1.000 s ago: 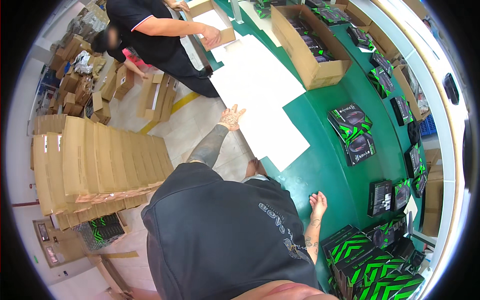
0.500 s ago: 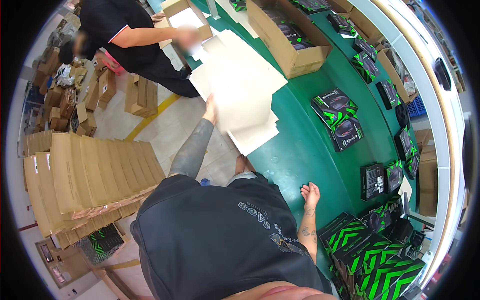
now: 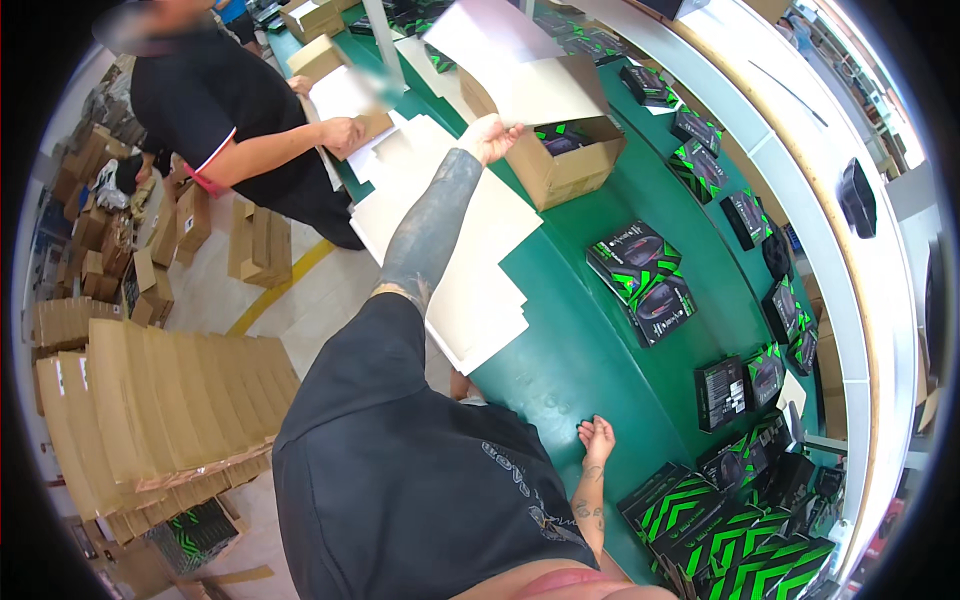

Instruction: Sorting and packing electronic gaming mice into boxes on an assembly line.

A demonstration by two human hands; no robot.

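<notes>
My left hand [image 3: 488, 138] is stretched far forward and grips the near edge of a cream cardboard sheet [image 3: 555, 105]. The sheet is raised at a slant over an open carton [image 3: 570, 180], which holds black and green boxes partly hidden beneath it. Under my left forearm, a loose stack of cream cardboard sheets [image 3: 475, 305] lies on the green table [image 3: 540, 370]. My right hand [image 3: 597, 438] rests by the table's near side, fingers loosely bent and partly apart, holding nothing. Two black and green boxes [image 3: 640, 275] lie beyond it, one overlapping the other.
A co-worker in a black shirt [image 3: 215, 110] stands at the far left, hands at a small open carton [image 3: 322, 62]. Black and green boxes [image 3: 735, 560] are piled at the near right, with more along a curved rail [image 3: 850, 330]. Flattened cartons [image 3: 170, 400] stand in rows at left.
My left hand has moved forward and right, lifting one cardboard sheet off the stack and over the carton. My right hand stays by the table's near side. The view has shifted slightly.
</notes>
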